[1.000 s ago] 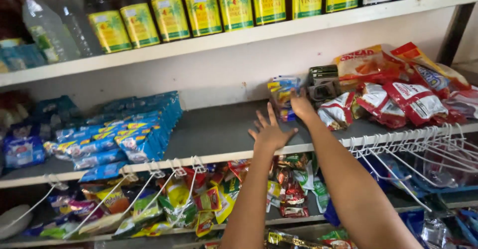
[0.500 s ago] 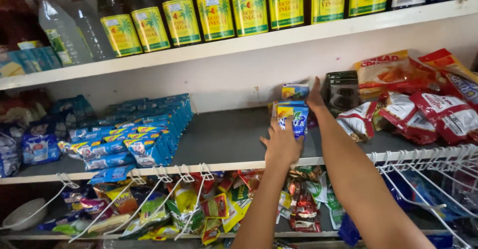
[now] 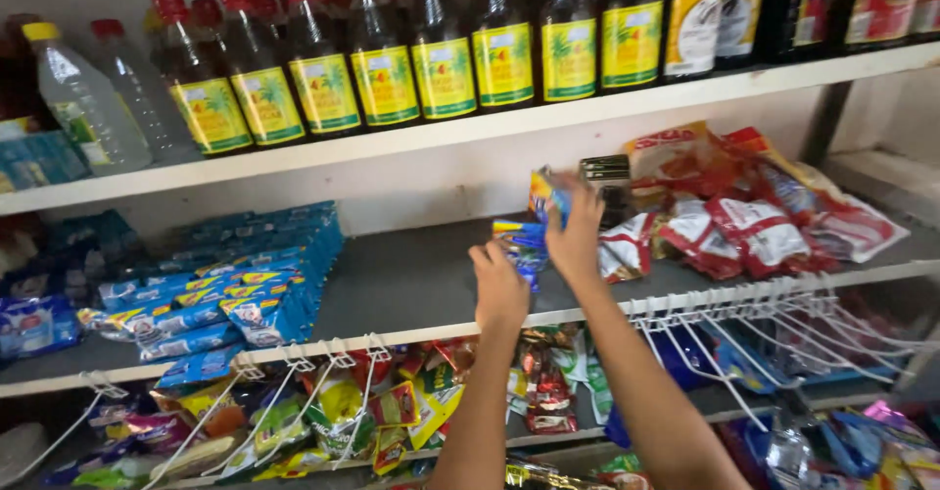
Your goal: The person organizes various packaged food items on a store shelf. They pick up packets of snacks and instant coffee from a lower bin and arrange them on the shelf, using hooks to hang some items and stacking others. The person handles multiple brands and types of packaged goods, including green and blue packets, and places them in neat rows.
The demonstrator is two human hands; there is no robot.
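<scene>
Both my hands reach onto the grey middle shelf (image 3: 411,280). My left hand (image 3: 499,289) grips a small blue snack packet (image 3: 519,240) from below. My right hand (image 3: 576,231) is higher and holds another blue and yellow packet (image 3: 544,194) near the back wall. Both packets are upright and partly hidden by my fingers. A dark box (image 3: 607,172) stands just right of my right hand.
Red and white snack bags (image 3: 754,216) are heaped on the right of the shelf, blue packets (image 3: 235,284) stacked on the left. Bottles with yellow labels (image 3: 411,59) line the shelf above. White wire hooks (image 3: 744,314) stick out of the shelf edge over hanging packets (image 3: 392,412).
My hands have risen and moved right along the shelf. The left hand, empty a second ago, now grips a blue packet; the right hand has lifted another near the wall.
</scene>
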